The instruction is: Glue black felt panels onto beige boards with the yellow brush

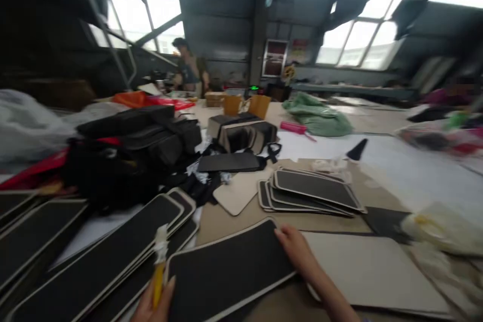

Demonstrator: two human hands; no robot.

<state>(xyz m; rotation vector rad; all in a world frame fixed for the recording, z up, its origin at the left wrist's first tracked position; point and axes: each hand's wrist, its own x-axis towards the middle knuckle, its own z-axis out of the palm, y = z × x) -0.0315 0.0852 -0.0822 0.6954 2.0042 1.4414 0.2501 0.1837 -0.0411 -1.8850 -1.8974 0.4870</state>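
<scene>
A black panel with a pale border (234,266) is tilted in front of me. At its upper right edge, my right hand (296,249) is closed, gripping the rim between thumb and fingers. My left hand (145,307), low in the view, is closed around a yellow-handled brush (158,282) whose ragged whitish end points up. The left thumb lies by the panel's left edge; whether it also grips the panel I cannot tell. A larger beige panel (370,266) lies flat to the right, partly behind my right forearm.
Overlapping black panels (116,246) lie at the left, and a stack of smaller ones (317,188) lies beyond my right hand. Black bags (139,146) are piled at the back left. Green cloth (317,115) lies further back. A person (190,70) stands across the table.
</scene>
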